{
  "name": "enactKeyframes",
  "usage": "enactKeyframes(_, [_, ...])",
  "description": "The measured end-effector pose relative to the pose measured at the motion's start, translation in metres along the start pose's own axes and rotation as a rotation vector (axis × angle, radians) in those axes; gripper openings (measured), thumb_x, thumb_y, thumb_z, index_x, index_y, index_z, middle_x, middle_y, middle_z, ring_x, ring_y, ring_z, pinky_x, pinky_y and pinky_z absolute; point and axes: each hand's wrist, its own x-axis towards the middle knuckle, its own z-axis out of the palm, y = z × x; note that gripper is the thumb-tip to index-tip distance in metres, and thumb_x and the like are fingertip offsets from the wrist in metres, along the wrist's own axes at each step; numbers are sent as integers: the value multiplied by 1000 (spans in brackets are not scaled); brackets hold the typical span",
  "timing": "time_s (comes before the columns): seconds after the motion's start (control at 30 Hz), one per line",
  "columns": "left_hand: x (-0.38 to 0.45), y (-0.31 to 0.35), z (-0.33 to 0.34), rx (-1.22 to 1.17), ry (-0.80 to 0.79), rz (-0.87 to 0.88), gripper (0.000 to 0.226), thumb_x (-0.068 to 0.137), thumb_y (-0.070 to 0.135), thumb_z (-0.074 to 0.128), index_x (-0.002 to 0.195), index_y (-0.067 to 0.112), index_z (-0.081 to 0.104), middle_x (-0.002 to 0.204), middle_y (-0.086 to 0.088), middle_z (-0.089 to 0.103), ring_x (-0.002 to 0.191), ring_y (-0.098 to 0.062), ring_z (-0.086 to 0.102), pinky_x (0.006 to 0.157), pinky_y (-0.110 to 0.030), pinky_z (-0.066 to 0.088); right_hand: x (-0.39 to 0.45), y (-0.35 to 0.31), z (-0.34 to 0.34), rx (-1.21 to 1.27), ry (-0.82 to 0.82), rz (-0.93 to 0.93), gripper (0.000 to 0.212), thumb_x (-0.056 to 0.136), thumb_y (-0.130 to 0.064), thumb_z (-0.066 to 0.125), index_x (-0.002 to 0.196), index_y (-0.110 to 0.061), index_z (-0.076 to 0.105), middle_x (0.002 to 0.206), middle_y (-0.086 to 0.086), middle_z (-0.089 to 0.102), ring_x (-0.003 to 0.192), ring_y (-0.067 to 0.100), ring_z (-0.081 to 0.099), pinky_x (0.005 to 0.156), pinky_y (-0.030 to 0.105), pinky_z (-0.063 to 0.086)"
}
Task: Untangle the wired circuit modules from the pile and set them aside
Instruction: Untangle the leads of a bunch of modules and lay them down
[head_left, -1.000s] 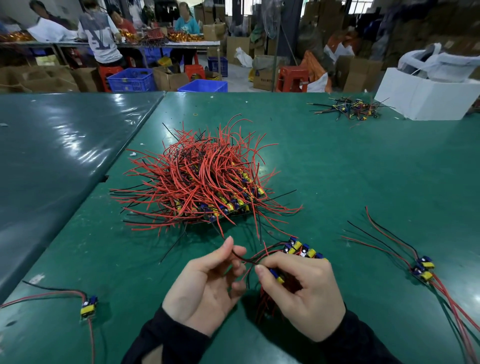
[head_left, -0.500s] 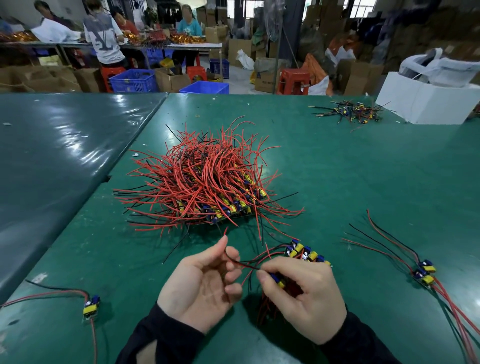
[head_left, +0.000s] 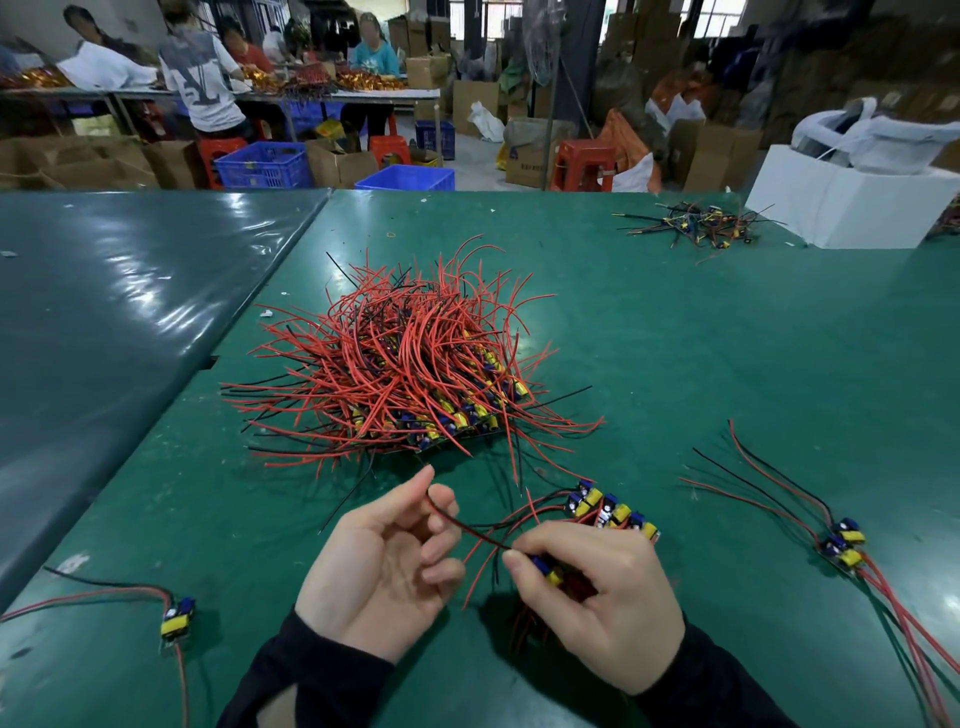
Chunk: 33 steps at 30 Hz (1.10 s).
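Left hand (head_left: 384, 564) drew wire (head_left: 467, 527) leftward | right hand (head_left: 605, 597) grip pinches module (head_left: 545, 569) | pile (head_left: 410, 364) beyond

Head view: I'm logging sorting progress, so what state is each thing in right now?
pile: tangled, on the table.
held module: pinched by right hand.
wire: pinched by left hand, stretched between both hands.
pair of modules: set aside, right.
single module: set aside, left.
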Motion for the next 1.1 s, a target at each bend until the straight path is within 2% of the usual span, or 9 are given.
enactKeyframes(0.13, [0, 2, 0, -10, 12, 57, 23, 73, 24, 61, 58, 9, 70, 58, 4, 48, 34, -7, 33, 31, -15, 25, 0, -2, 0, 28, -2, 8, 14, 88, -20, 63, 75, -14, 66, 69, -11, 62, 61, 2, 56, 57, 18, 47])
enactKeyframes(0.37, [-1, 7, 1, -45, 45, 131, 23, 73, 24, 59, 52, 13, 63, 58, 5, 51, 33, -7, 32, 31, -12, 23, 0, -2, -1, 72, -43, 14, 14, 87, -18, 64, 74, -15, 65, 67, -9, 61, 58, 5, 55, 55, 22, 46])
enactKeyframes(0.47, [-1, 8, 0, -65, 9, 144, 18, 65, 23, 65, 52, 14, 56, 57, 5, 46, 33, -6, 29, 29, -12, 22, 0, -2, -1, 90, -52, 20, 13, 86, -17, 65, 73, -15, 65, 65, -11, 59, 56, 2, 52, 56, 15, 43])
enactKeyframes(0.6, [-1, 9, -2, -113, 30, 155, 24, 75, 24, 57, 54, 13, 65, 59, 7, 51, 34, -6, 33, 28, -12, 23, -1, -1, 1, 103, -66, 17, 13, 86, -17, 65, 73, -14, 65, 64, -10, 57, 55, 4, 50, 55, 14, 41])
enactKeyframes(0.73, [0, 14, -4, -158, 62, 195, 27, 73, 23, 56, 49, 12, 63, 55, 5, 49, 34, -6, 32, 27, -13, 23, -2, -1, 2, 96, -68, 29, 14, 85, -18, 66, 72, -14, 66, 63, -11, 57, 54, 1, 49, 55, 13, 39])
enactKeyframes(0.83, [3, 9, -2, -112, 52, 251, 34, 77, 40, 57, 74, 11, 73, 64, 4, 54, 41, -6, 42, 33, -12, 32, -2, -2, 3, 138, -37, 61, 14, 85, -19, 66, 71, -16, 65, 61, -12, 56, 53, 0, 47, 54, 12, 38])
enactKeyframes(0.9, [5, 2, 1, -34, 21, 246, 61, 68, 59, 56, 98, 8, 70, 71, 0, 56, 49, -9, 49, 37, -16, 40, 1, -2, 2, 152, 37, 113, 13, 83, -22, 67, 70, -20, 64, 58, -14, 53, 51, -3, 44, 53, 12, 37])
enactKeyframes(0.93, [5, -3, 3, 31, 9, 237, 66, 63, 60, 58, 101, 6, 70, 71, -1, 57, 52, -9, 50, 39, -18, 42, 2, -2, 1, 150, 73, 135, 13, 82, -24, 67, 69, -21, 64, 57, -16, 50, 49, -4, 42, 52, 11, 36])
enactKeyframes(1.1, [2, -27, 5, 338, -69, 244, 26, 49, 15, 73, 71, 2, 76, 53, -6, 57, 42, -6, 50, 41, -13, 43, 2, -4, 0, 190, 40, 166, 12, 81, -18, 69, 70, -18, 67, 56, -14, 52, 48, -3, 40, 51, 12, 34])
